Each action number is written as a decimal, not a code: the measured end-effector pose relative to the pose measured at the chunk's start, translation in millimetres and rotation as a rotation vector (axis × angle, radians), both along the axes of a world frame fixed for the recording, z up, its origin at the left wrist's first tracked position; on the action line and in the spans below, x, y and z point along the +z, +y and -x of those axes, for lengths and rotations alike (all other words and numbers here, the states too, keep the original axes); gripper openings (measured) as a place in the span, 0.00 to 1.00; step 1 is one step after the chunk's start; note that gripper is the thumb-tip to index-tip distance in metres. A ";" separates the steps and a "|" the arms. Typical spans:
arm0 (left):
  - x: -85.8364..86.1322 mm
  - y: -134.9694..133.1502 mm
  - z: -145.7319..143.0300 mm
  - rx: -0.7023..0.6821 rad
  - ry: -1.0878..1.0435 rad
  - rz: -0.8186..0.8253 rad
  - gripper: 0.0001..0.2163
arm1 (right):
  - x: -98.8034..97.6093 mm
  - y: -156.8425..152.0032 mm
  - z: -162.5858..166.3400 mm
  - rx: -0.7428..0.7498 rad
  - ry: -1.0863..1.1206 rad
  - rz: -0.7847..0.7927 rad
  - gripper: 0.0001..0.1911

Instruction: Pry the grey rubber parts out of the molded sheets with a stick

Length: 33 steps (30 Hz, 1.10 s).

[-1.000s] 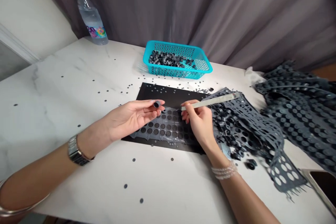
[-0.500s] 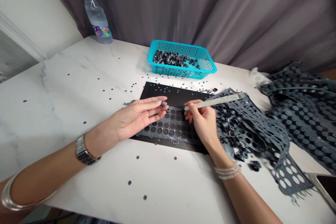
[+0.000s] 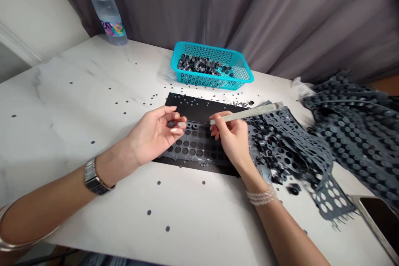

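Note:
My left hand (image 3: 158, 133) is palm up with curled fingers, holding a small dark grey rubber piece (image 3: 171, 124) against the palm. In my right hand (image 3: 232, 135) is a long pale stick (image 3: 252, 113), gripped like a pen. Between the hands lies a dark rubber sheet (image 3: 193, 148) with rows of round holes or cups, and two small rings stand at its far edge. Beneath it is a flat black board (image 3: 187, 110). The stick's near end shows just beyond my right fingertips, above the sheet.
A turquoise basket (image 3: 212, 80) at the back holds many small black rubber pieces. Loose pieces (image 3: 264, 137) and perforated sheet scraps (image 3: 307, 141) heap up on the right, beside more studded sheets (image 3: 352, 133). A water bottle (image 3: 109, 16), a phone (image 3: 378, 220) and scattered discs (image 3: 167, 228) are also on the table.
My left hand has drawn back leftward from the sheet, its fingers curling round the small rubber piece. My right hand keeps the stick over the sheet. The whole view has shifted slightly.

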State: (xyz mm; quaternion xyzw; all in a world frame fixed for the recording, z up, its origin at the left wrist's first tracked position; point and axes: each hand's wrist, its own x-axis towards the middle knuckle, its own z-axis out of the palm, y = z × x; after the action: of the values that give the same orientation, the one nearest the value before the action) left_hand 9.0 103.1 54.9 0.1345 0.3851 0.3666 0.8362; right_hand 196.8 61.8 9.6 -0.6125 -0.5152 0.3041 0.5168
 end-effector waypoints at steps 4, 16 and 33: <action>-0.7 0.2 -3.5 -0.120 0.203 -0.268 0.06 | -3.9 2.2 5.2 0.062 -0.123 0.010 0.14; -26.7 12.3 -17.9 -0.555 1.426 -1.455 0.14 | -3.3 4.4 9.3 0.106 -0.258 -0.039 0.13; -27.0 8.0 -17.1 -0.500 1.240 -1.565 0.08 | -3.1 4.2 16.2 0.076 -0.472 -0.100 0.11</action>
State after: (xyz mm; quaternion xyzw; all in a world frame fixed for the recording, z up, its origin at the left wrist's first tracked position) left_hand 26.1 111.1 27.9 0.8835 0.3632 0.1966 0.2209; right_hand 180.6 65.9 6.5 -0.6203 -0.6587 0.1457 0.4001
